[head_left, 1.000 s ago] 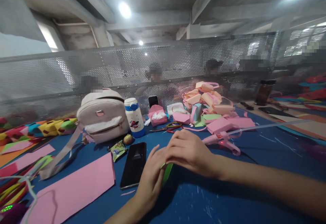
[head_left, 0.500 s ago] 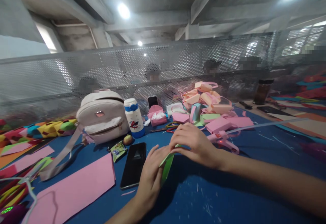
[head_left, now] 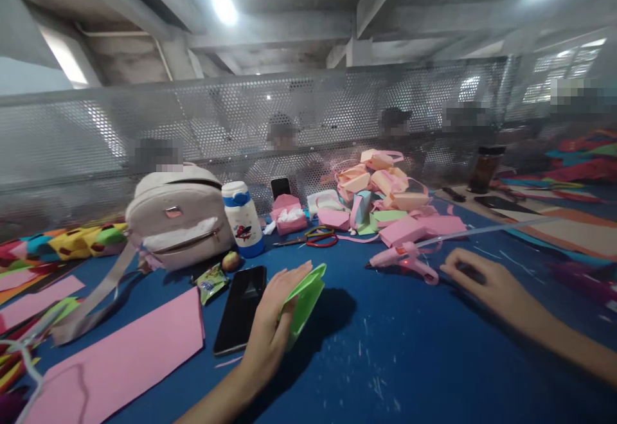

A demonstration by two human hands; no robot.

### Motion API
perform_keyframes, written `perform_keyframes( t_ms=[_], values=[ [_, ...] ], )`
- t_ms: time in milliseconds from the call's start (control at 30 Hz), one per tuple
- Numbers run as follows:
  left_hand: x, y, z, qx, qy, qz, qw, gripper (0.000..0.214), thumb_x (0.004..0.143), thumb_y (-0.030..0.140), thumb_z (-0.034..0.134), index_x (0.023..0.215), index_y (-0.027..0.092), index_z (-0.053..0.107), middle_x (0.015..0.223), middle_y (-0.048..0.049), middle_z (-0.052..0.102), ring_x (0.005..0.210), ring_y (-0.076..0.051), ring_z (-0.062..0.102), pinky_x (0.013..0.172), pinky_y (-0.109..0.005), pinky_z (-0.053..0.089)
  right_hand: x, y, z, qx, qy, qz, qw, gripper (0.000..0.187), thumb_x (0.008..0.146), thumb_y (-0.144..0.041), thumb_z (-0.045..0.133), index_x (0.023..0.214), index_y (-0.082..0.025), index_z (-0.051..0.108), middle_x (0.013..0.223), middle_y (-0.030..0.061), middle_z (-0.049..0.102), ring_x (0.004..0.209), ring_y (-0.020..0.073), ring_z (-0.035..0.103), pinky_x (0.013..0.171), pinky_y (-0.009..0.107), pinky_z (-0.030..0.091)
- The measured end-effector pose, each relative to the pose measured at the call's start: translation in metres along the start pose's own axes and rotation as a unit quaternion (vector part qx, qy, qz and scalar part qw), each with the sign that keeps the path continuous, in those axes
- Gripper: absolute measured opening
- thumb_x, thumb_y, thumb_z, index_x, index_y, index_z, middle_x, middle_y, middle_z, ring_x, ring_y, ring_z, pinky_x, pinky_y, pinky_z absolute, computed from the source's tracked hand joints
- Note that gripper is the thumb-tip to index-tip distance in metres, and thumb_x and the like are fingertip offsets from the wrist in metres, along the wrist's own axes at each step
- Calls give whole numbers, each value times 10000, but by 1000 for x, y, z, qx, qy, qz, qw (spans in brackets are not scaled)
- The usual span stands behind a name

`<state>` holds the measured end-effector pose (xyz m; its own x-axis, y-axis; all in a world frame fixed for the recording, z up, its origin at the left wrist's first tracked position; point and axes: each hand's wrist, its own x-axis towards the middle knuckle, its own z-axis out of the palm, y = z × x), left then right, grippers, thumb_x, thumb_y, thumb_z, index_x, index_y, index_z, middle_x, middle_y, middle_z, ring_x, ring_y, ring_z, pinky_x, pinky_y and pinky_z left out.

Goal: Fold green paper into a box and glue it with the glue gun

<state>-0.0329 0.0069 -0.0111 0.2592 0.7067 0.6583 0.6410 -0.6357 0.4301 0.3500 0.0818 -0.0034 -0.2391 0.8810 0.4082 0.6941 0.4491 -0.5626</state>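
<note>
My left hand [head_left: 274,315] holds a folded piece of bright green paper [head_left: 308,299] upright between thumb and fingers, above the blue table. To the right, my right hand [head_left: 486,282] hovers with loosely curled fingers and a gap inside the curl; nothing shows in it. Its fingertips are close to the handle of a pink glue gun [head_left: 402,258], whose red light is on. A clear glue stick [head_left: 482,231] extends from the back of the gun toward the right. Whether the fingertips touch the handle I cannot tell.
A black phone [head_left: 241,308] and pink paper [head_left: 130,353] lie left of my left hand. Behind stand a backpack [head_left: 178,218], a bottle [head_left: 243,221] and a tissue pack [head_left: 289,215]. Scissors [head_left: 321,236] and a pile of paper bags [head_left: 385,183] lie before a perforated metal divider [head_left: 318,103].
My right hand has let go of the green paper and moved right, beside the glue gun. The left hand keeps the paper, now more fully visible. The view has shifted slightly.
</note>
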Motion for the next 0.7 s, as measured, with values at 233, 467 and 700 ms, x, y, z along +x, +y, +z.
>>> perform_keyframes(
  t_ms=[233, 467, 700],
  values=[
    [10, -10, 1, 58, -3, 35, 998, 477, 1008, 153, 297, 1438, 305, 437, 1468, -37, 521, 1357, -207, 467, 1156, -450, 298, 29, 17, 23, 34, -130, 22, 991, 458, 795, -536, 615, 1022, -149, 704, 1071, 134, 711, 929, 315, 639, 813, 378, 476],
    [13, -23, 11, 66, -27, 3, 997, 475, 990, 158, 323, 1437, 262, 447, 1436, -74, 552, 1326, -218, 503, 1114, -431, 362, 39, -10, 53, 119, -158, 50, 979, 496, 826, -598, 556, 863, -122, 691, 797, 61, 654, 746, 233, 568, 650, 300, 426],
    [10, -26, 12, 120, -40, 16, 992, 530, 989, 181, 265, 1513, 257, 297, 1475, -70, 508, 1348, -201, 478, 1140, -430, 297, 15, -42, 81, 308, -234, 44, 921, 679, 781, -757, 533, 962, -114, 660, 601, -25, 442, 517, 114, 388, 488, 239, 366]
  ],
)
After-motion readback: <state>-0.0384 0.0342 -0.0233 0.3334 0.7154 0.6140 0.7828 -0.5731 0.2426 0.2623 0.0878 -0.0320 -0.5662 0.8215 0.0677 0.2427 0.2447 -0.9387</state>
